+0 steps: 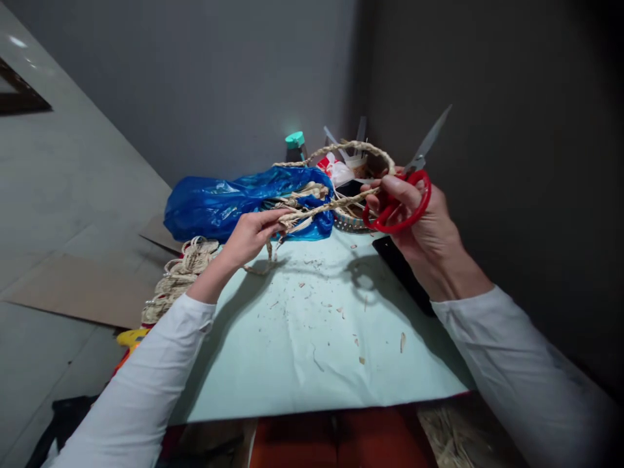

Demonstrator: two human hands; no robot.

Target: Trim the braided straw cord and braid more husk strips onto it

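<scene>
A braided straw-coloured cord (336,205) stretches between my two hands above the table. My left hand (253,237) pinches its frayed end, and loose strands hang below the fingers. My right hand (419,214) grips the cord between thumb and fingers, and from there the cord loops back to the left. That same hand also carries red-handled scissors (426,203), their blades pointing up and away. Behind the cord lies a blue plastic bag (209,205) with pale dried fibres (312,192) showing at its opening.
Small fibre scraps litter the pale green tabletop (302,364). Bundled braided cords (178,279) lie at the left edge. A teal-capped bottle (295,144) and a cup of tools (358,162) stand at the back. A long black object (402,273) lies under my right forearm.
</scene>
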